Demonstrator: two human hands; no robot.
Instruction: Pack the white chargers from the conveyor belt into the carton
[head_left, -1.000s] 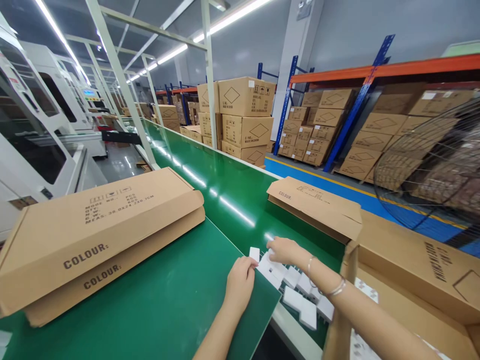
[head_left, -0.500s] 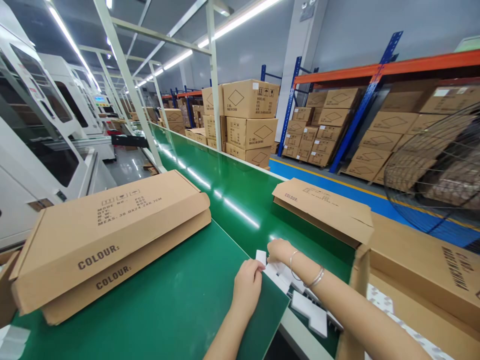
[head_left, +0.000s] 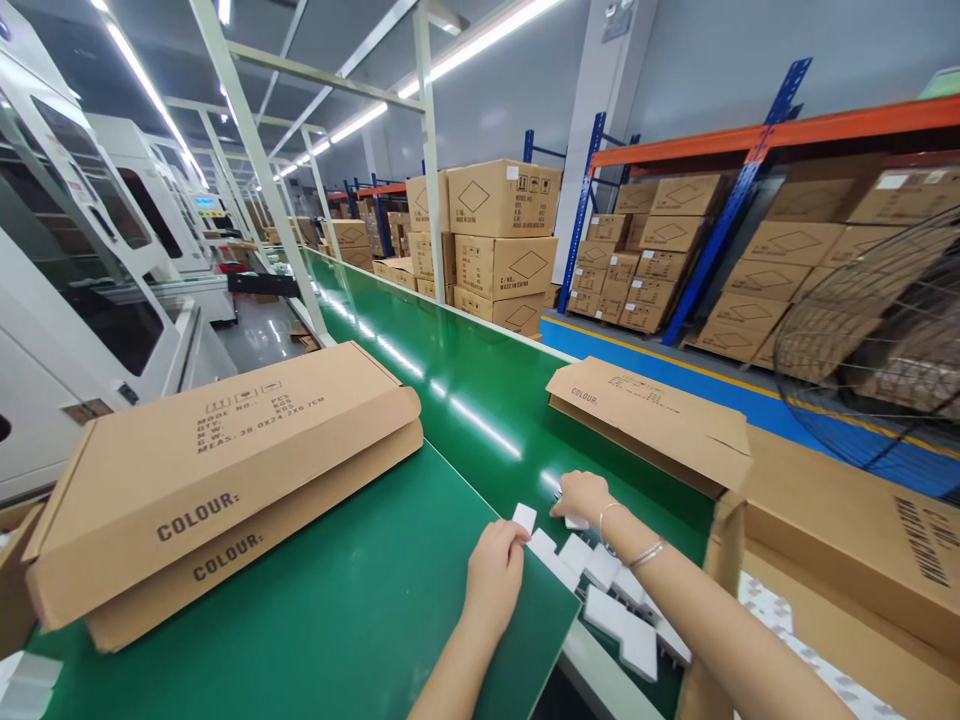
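Note:
My left hand [head_left: 495,565] rests over the edge of the green board, its fingers closed on a small white piece [head_left: 524,517] that shows past the fingertips. Beyond it, over the green belt, my right hand [head_left: 583,497] has its fingers pinched together. What they hold is mostly hidden; a bit of white shows just under them. Between and below the hands lie several white block-shaped pieces [head_left: 621,630] with dark pins or edges, grouped on the belt beside the board.
Two flat brown cartons [head_left: 225,470] are stacked on the green board [head_left: 360,600] at left. An open carton [head_left: 840,600] with white packed pieces stands at right, its flap [head_left: 652,410] over the belt [head_left: 420,350]. Stacked boxes [head_left: 502,240], shelving and a caged fan [head_left: 870,340] stand behind.
My right hand has moved a little right, away from my left hand, uncovering more of the white pieces. My left hand has stayed nearly in place.

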